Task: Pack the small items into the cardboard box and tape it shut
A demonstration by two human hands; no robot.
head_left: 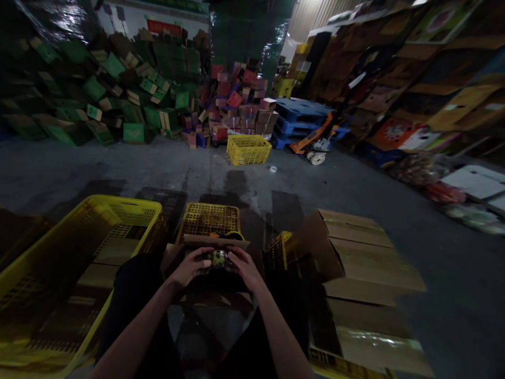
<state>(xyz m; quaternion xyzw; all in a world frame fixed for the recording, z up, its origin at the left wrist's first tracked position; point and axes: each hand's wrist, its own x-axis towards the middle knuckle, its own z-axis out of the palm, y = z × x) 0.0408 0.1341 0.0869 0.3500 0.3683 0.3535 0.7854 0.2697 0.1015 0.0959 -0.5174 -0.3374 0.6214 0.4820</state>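
a small shiny pack with green contents (219,258) is held between both hands — left hand (193,265) gripping at nine o'clock, right hand (243,265) at three — its long axis seemingly crosswise, neither hand nearer, over an open cardboard box (209,242).

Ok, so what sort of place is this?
Probably a warehouse or packing area: heaped green cardboard boxes fill the back left, and an orange metal pallet jack stands by stacked blue plastic pallets.
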